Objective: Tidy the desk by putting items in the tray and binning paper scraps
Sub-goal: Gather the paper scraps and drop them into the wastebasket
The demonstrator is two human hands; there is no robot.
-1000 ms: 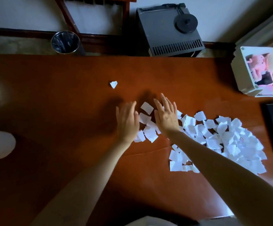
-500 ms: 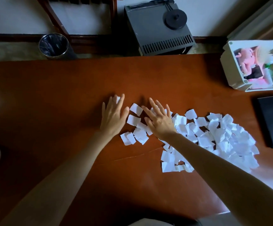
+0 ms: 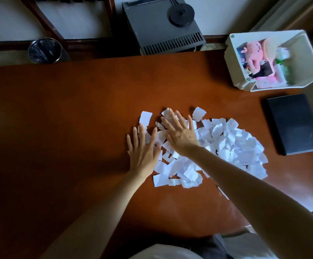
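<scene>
A heap of white paper scraps (image 3: 230, 144) covers the middle right of the brown desk (image 3: 67, 118). My left hand (image 3: 142, 148) lies flat with fingers spread at the heap's left edge, pressing on a few scraps. My right hand (image 3: 180, 133) rests palm down, fingers apart, on top of the scraps just beside it. One loose scrap (image 3: 145, 117) lies just beyond my left fingertips. The white tray (image 3: 234, 71) at the far right holds a pink plush toy (image 3: 253, 53) and small items. A round bin (image 3: 44, 51) with a dark liner stands on the floor beyond the desk, far left.
A black notebook (image 3: 294, 124) lies on the desk's right side, below the tray. A dark grey box-shaped device (image 3: 161, 25) sits on the floor behind the desk. A wooden chair frame (image 3: 52, 28) stands next to the bin.
Both hands have swept scraps rightward into the heap; the separate small scrap that lay to the upper left is gone from its spot. The view has shifted so the tray shows fully.
</scene>
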